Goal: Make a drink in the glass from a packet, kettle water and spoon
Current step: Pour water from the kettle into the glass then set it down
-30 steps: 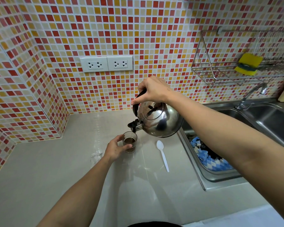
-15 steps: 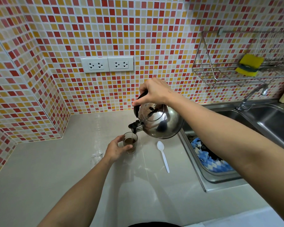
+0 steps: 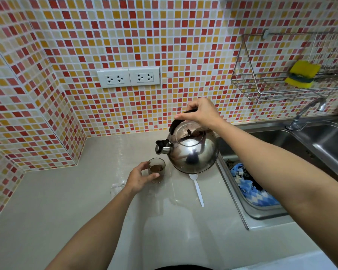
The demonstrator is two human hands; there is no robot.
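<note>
At frame centre, my left hand (image 3: pixel 140 177) wraps its fingers around the glass (image 3: pixel 157 170); my right hand (image 3: pixel 200 112) grips the kettle (image 3: pixel 191 148) handle. I should tip slowly, spout directly above the rim.

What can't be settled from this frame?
Head view only:
- Spoon bowl: partly behind the kettle.
- Kettle's water level: hidden by its steel body.
- Whether water is flowing from the spout: too fine to see.
- Clear packet beside left hand: contents unreadable.
</note>
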